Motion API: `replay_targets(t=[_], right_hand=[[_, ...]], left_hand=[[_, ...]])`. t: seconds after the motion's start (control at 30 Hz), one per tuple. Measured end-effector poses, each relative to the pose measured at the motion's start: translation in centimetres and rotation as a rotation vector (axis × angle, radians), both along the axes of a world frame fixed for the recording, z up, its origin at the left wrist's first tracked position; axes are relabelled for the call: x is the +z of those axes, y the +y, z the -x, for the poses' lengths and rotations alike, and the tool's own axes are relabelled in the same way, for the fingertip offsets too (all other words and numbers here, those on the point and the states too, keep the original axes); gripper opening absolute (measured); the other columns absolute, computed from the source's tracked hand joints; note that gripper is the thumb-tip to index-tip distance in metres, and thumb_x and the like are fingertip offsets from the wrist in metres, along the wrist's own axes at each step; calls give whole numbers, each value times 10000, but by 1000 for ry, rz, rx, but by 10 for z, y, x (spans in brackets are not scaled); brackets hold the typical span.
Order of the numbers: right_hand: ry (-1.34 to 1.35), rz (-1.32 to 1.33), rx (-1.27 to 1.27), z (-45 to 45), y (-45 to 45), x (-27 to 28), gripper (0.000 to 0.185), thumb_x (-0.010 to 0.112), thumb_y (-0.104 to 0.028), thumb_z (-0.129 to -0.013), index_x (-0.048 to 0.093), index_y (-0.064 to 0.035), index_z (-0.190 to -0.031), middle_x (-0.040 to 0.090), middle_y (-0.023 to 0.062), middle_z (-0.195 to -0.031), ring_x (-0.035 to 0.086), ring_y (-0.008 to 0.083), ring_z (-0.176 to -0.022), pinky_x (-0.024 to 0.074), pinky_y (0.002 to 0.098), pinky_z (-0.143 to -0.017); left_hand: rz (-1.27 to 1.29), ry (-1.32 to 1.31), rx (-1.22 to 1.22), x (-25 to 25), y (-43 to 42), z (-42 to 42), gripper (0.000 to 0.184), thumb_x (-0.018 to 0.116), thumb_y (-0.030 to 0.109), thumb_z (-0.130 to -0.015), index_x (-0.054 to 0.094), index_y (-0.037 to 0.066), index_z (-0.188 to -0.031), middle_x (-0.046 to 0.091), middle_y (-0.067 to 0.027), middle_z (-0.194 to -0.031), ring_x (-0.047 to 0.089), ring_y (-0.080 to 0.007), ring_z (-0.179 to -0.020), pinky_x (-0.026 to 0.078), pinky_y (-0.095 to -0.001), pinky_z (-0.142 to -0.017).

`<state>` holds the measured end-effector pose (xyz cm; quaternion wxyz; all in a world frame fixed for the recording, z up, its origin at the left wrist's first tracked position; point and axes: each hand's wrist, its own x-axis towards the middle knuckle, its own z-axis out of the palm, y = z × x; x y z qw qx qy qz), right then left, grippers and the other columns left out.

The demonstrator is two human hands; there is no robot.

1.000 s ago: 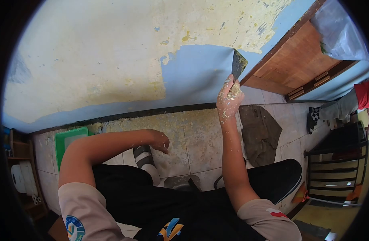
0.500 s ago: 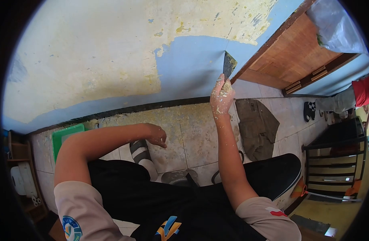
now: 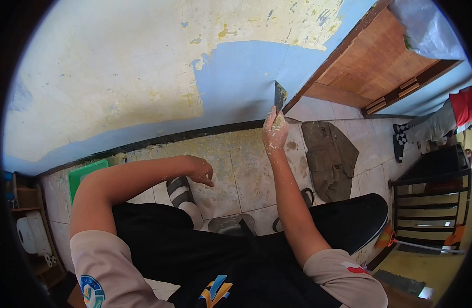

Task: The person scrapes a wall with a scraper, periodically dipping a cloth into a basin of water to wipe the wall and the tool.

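My right hand (image 3: 275, 132), flecked with paint chips, is closed round the handle of a scraper (image 3: 280, 97). The scraper's blade touches or nearly touches the blue part of the wall (image 3: 241, 77), low down near the wooden door frame. Pale, stripped patches with yellow bits surround the blue area above and to the left. My left hand (image 3: 201, 171) hangs over the floor, fingers loosely curled and apart, with nothing in it. Paint debris covers the floor tiles (image 3: 215, 149) along the wall's base.
A brown cloth (image 3: 329, 159) lies on the tiles at the right. A green tray (image 3: 87, 173) stands at the left, near a shelf (image 3: 26, 205). Beyond are a wooden door (image 3: 380, 56), a plastic bag (image 3: 426, 31), a black metal rack (image 3: 431, 200) and another person's legs (image 3: 431, 126).
My right hand and the scraper have moved down and to the left along the blue wall. My left hand has shifted slightly left and up. The view has shifted a little.
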<state>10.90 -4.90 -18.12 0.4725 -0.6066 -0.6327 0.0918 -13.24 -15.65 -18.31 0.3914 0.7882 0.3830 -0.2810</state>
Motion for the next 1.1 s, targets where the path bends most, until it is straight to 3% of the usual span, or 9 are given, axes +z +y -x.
replay_targets(t=[0.17, 0.23, 0.57, 0.77, 0.93, 1.1], right_hand=[[-48, -114, 0, -2, -4, -22, 295, 517, -259, -1026, 690, -20, -1025, 641, 225, -683, 642, 416, -621, 498, 492, -578], [-4, 60, -13, -4, -4, -39, 307, 515, -281, -1029, 689, -29, -1055, 638, 236, -690, 642, 425, -629, 496, 497, -579], [5, 51, 28, -9, -6, -86, 359, 504, -327, -1032, 691, -25, -1085, 649, 264, -727, 653, 454, -675, 493, 521, -596], [48, 138, -2, -11, -11, -108, 386, 507, -369, -1024, 706, -43, -1077, 686, 245, -779, 676, 454, -745, 524, 522, -664], [85, 377, -12, -13, -15, -113, 404, 486, -406, -1029, 709, -72, -1076, 701, 242, -831, 684, 457, -808, 533, 524, -702], [27, 395, -20, -12, -20, -129, 420, 485, -424, -1030, 702, -65, -1033, 703, 235, -820, 687, 452, -799, 533, 527, -700]], left_hand=[[3, -14, -46, -9, 0, 3, 568, 543, 609, -960, 730, 124, -1189, 730, -167, -1116, 668, -372, -1089, 518, -468, -919], [1, -12, -50, -11, 0, 4, 572, 542, 613, -959, 729, 125, -1193, 730, -166, -1116, 668, -373, -1087, 518, -468, -918], [33, 19, -3, -3, -1, 5, 543, 559, 592, -951, 743, 134, -1177, 715, -164, -1195, 647, -365, -1151, 506, -473, -955], [36, 25, -17, -13, 0, 8, 581, 527, 617, -970, 713, 129, -1226, 720, -171, -1161, 653, -386, -1114, 501, -476, -950], [25, -1, -13, -16, 1, 10, 577, 530, 611, -970, 712, 126, -1227, 719, -173, -1162, 655, -380, -1116, 501, -474, -955], [23, 9, 21, -15, 5, 11, 555, 566, 605, -943, 735, 140, -1196, 719, -157, -1186, 654, -372, -1136, 503, -474, -963]])
